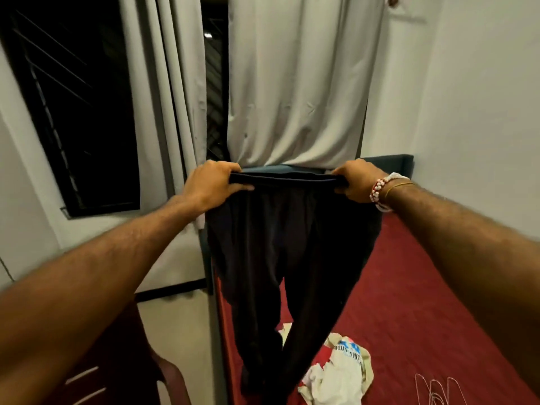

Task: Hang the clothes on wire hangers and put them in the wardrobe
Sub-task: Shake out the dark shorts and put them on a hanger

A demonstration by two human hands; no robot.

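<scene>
Step in hand: the dark trousers (292, 244) are held up by the waistband (283, 179), legs hanging free over the near edge of the bed (409, 287). The grip of the left hand (211, 185) is clamped on one end of the band, fingers curled over the top and thumb along the front. The grip of the right hand (358, 182) is clamped on the other end, with the band pulled taut between them.

Recommendation: bring the two ends of the band together so the legs lie one on the other, then fold them over a hanger's bar. The legs hang slightly crossed near the hems and should be straightened first. One hand must be freed to fetch a hanger, and the trousers are likely to slump when it lets go.

The wire hangers (438, 388) lie on the bed at the near right, well apart from both hands. Their wires overlap and may tangle when one is lifted.

Surroundings, near to far: a dark red chair (122, 361) stands beside the bed on the left. A crumpled pile of clothes (339, 372) lies on the bed just beside the trouser hems. A dark headboard (388, 162) sits at the far end. Behind hang grey curtains (301, 83), and a barred window (73, 112) is at the far left. No wardrobe is in view.
</scene>
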